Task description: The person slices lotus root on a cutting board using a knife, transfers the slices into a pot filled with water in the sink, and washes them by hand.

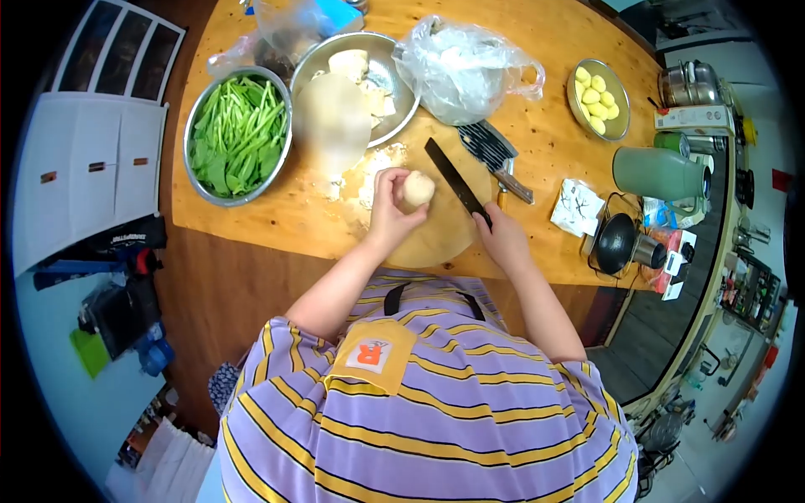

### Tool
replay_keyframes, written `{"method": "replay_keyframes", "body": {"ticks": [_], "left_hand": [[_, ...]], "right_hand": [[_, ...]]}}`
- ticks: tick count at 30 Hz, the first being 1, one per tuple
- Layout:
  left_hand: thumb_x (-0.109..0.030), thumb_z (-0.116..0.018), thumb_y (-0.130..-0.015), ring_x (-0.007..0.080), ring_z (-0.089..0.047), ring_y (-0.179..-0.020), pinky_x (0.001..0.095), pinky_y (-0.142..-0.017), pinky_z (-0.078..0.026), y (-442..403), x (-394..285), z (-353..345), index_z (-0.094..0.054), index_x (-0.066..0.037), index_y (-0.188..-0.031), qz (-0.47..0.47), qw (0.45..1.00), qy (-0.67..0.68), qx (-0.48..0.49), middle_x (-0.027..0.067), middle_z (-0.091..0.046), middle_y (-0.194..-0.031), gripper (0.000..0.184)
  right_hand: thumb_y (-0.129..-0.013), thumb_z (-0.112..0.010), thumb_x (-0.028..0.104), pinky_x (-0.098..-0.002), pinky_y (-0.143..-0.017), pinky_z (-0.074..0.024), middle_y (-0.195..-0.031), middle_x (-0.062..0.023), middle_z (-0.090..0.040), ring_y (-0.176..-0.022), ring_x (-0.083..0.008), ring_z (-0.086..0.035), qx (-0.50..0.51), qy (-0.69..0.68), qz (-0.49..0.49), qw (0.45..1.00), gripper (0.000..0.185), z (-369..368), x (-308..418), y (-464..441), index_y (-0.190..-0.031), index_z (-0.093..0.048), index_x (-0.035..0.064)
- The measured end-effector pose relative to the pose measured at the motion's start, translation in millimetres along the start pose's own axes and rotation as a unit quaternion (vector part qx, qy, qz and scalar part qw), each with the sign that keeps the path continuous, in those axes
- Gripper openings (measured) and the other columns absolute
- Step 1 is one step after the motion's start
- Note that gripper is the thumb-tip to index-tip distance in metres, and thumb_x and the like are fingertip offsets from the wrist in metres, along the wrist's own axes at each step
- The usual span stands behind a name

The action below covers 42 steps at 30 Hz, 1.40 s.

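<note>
So this is two hands, apart, each with its own thing. Left hand (pixel 392 210) has its fingers and thumb wrapped around a pale round piece (pixel 418 188), held over the round board (pixel 432 235) that sits right at the near edge of the worktop (pixel 545 134). Honestly can't tell what that piece is, or whether it's actually touching the board. Right hand (pixel 501 239) is closed around the handle end of a dark knife (pixel 453 176), blade angled toward the far edge. The two aren't touching; there's a gap between blade and piece.

My read is it's the prep stage, lined up for a cut that isn't made yet. I'd say the next move calls for the piece set steady on the board, fingertips tucked back, and the edge brought in from the right.

Around it: bowl (pixel 233 201) of greens (pixel 235 138) by the left edge, pale chunks (pixel 348 64) in a steel strainer (pixel 386 70) farther back, and a plastic bag (pixel 461 75) toward the far edge. A cleaver (pixel 486 147) lies just right of the knife, and the yellow pieces (pixel 597 95) are in a bowl over by the right edge.
</note>
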<state>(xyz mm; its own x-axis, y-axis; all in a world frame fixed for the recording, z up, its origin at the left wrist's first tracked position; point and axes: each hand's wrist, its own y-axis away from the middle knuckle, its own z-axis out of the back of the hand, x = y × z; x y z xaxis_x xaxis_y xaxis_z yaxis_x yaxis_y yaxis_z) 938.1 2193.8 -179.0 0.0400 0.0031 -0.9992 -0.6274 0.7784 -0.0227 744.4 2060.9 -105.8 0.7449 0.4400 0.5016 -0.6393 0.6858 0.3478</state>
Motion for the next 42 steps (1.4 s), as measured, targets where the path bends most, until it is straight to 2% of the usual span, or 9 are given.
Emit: {"method": "replay_keyframes", "body": {"ticks": [6, 10, 16, 18, 19, 23, 28, 37, 42], "left_hand": [[0.010, -0.075, -0.061, 0.0259, -0.055, -0.113, 0.0437, -0.097, -0.050, 3.1, -108.6, -10.8, -0.038, -0.015, -0.121, -0.302, 0.949, -0.031, -0.087, 0.0095, -0.037, -0.117, 0.075], [0.007, -0.077, -0.061, 0.0269, -0.056, -0.110, 0.0452, -0.096, -0.050, 10.5, -126.1, -16.7, -0.037, -0.015, -0.122, -0.345, 0.931, -0.022, -0.117, 0.0096, -0.038, -0.116, 0.076], [0.006, -0.081, -0.061, 0.0296, -0.059, -0.109, 0.0394, -0.092, -0.053, 8.7, -77.3, -23.6, -0.041, -0.010, -0.126, -0.193, 0.971, -0.013, -0.140, 0.0138, -0.045, -0.120, 0.078], [0.002, -0.081, -0.066, 0.0298, -0.059, -0.111, 0.0362, -0.092, -0.052, 2.7, -34.0, -9.6, -0.048, -0.007, -0.121, -0.134, 0.972, -0.156, -0.109, 0.0154, -0.052, -0.118, 0.066], [0.000, -0.080, -0.069, 0.0323, -0.059, -0.110, 0.0373, -0.092, -0.053, 3.4, -14.8, -7.3, -0.057, -0.005, -0.111, -0.077, 0.981, -0.144, -0.108, 0.0148, -0.057, -0.116, 0.048], [-0.005, -0.081, -0.074, 0.0359, -0.056, -0.111, 0.0431, -0.096, -0.049, 9.3, 27.1, 1.5, -0.065, -0.006, -0.105, -0.179, 0.922, -0.331, -0.098, 0.0123, -0.059, -0.120, 0.034], [-0.009, -0.079, -0.081, 0.0354, -0.055, -0.111, 0.0430, -0.096, -0.048, 21.8, 35.6, -9.5, -0.066, -0.005, -0.106, -0.154, 0.924, -0.323, -0.133, 0.0121, -0.060, -0.117, 0.028], [-0.009, -0.077, -0.083, 0.0362, -0.055, -0.109, 0.0425, -0.094, -0.047, 19.0, 39.6, -7.4, -0.064, -0.003, -0.105, -0.160, 0.932, -0.299, -0.131, 0.0143, -0.060, -0.114, 0.026], [-0.009, -0.077, -0.083, 0.0372, -0.054, -0.110, 0.0429, -0.094, -0.047, 18.5, 38.9, -6.8, -0.064, -0.003, -0.103, -0.150, 0.936, -0.291, -0.129, 0.0138, -0.060, -0.115, 0.025]], "right_hand": [[-0.100, -0.057, 0.030, -0.0546, -0.069, -0.0505, -0.079, -0.0255, -0.066, -0.077, -0.0472, -0.064, 0.041, 0.017, 0.020, 0.999, 0.027, -8.8, -19.7, -6.1, -0.095, -0.055, 0.0039], [-0.102, -0.054, 0.030, -0.0556, -0.071, -0.0507, -0.080, -0.0267, -0.067, -0.078, -0.0481, -0.064, 0.076, 0.036, 0.025, 0.996, 0.026, -12.4, -27.3, -8.0, -0.101, -0.053, 0.0040], [-0.103, -0.051, 0.030, -0.0562, -0.070, -0.0501, -0.083, -0.0277, -0.068, -0.080, -0.0487, -0.064, 0.062, 0.027, 0.048, 0.997, 0.026, -2.2, -29.9, -7.2, -0.110, -0.053, 0.0046], [-0.103, -0.051, 0.029, -0.0562, -0.070, -0.0499, -0.085, -0.0273, -0.068, -0.081, -0.0482, -0.065, 0.070, 0.007, 0.060, 0.996, 0.025, -0.7, -35.3, -9.7, -0.111, -0.053, 0.0054], [-0.103, -0.051, 0.029, -0.0562, -0.070, -0.0498, -0.085, -0.0272, -0.068, -0.081, -0.0479, -0.065, 0.075, -0.003, 0.065, 0.995, 0.025, -0.1, -37.6, -10.4, -0.112, -0.053, 0.0058], [-0.103, -0.051, 0.026, -0.0552, -0.069, -0.0502, -0.083, -0.0251, -0.067, -0.080, -0.0468, -0.065, 0.050, 0.023, 0.122, 0.991, 0.020, 18.1, -21.0, -4.0, -0.109, -0.053, 0.0067], [-0.102, -0.050, 0.024, -0.0537, -0.068, -0.0516, -0.078, -0.0233, -0.065, -0.077, -0.0451, -0.065, 0.034, 0.075, 0.197, 0.977, 0.018, 32.9, -4.1, -9.3, -0.101, -0.052, 0.0057], [-0.100, -0.049, 0.019, -0.0533, -0.068, -0.0537, -0.077, -0.0253, -0.066, -0.075, -0.0453, -0.066, 0.163, 0.222, 0.191, 0.942, 0.017, 68.5, 35.5, -41.5, -0.098, -0.053, 0.0026], [-0.102, -0.048, 0.021, -0.0557, -0.068, -0.0523, -0.077, -0.0266, -0.066, -0.076, -0.0476, -0.065, 0.146, 0.163, 0.202, 0.955, 0.018, -14.3, 9.6, -79.7, -0.103, -0.053, 0.0032]]}}
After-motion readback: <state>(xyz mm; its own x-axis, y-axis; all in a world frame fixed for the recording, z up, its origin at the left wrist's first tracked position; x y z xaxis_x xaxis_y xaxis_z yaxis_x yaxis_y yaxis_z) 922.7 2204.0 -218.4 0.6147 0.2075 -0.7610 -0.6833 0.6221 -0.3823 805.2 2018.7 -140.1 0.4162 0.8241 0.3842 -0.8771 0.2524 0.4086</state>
